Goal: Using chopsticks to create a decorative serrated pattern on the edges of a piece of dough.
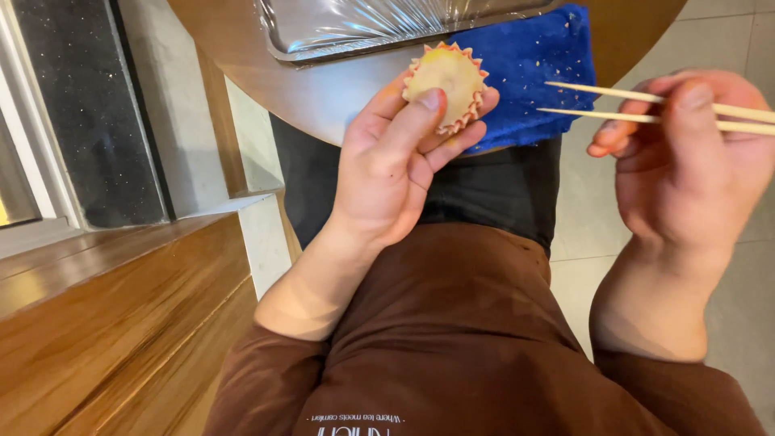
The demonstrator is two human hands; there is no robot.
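My left hand (395,157) holds a small round pastry (446,81) with a fluted, reddish-edged rim, thumb pressed on its pale top. My right hand (686,153) grips a pair of wooden chopsticks (613,105) whose tips point left toward the pastry, a short gap apart from it. Both hands hover above my lap, in front of the round table's edge.
A round wooden table (323,89) carries a foil-lined tray (363,28) and a blue cloth (533,56) with crumbs on it. A wooden bench or ledge (105,323) runs along the left. Tiled floor (726,32) lies to the right.
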